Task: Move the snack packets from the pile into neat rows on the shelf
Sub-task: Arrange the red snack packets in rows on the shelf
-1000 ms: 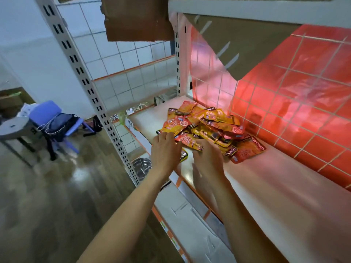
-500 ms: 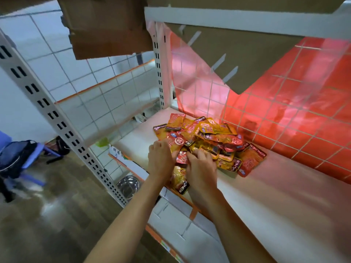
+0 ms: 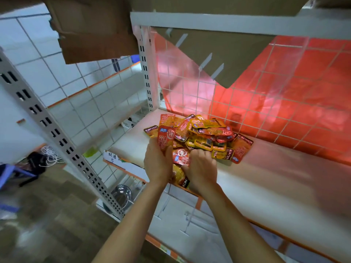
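The pile, many packets printed KONCHEW, lies heaped on the shelf towards its back left, at 12 o'clock from both hands. Since half a second ago the left hand has raised a red packet on end at the pile's 8 o'clock edge and grips it. The right hand stays at 6 o'clock, fingers curled, thumb pinning a yellow packet marked KON.
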